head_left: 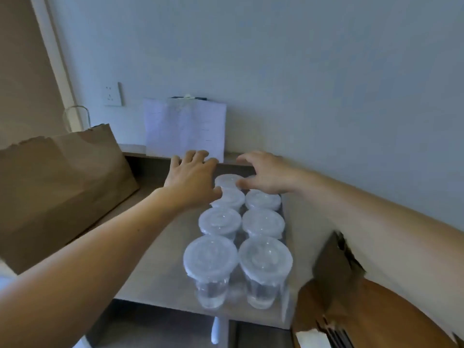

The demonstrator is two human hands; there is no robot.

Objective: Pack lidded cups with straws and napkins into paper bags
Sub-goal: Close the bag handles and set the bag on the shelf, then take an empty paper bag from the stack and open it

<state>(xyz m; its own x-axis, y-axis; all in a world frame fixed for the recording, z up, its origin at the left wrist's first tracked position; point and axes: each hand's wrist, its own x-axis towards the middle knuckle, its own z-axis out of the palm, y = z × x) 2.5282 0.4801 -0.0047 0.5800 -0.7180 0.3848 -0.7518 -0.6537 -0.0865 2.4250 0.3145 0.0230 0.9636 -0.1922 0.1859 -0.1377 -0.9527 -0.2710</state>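
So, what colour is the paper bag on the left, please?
The paper bag is brown; head view.

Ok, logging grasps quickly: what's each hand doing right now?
Left hand: open, fingers spread, holding nothing.
Right hand: fingers curved over the far lidded cups; grip cannot be told.

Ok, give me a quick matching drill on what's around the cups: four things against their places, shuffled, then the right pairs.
Things:
1 large paper bag
2 sheet of paper
3 socket
4 cups

Places:
A set in the wall
B in two lines, lids on
C left of the cups
D propped upright behind the cups

Pairs: 1-C, 2-D, 3-A, 4-B
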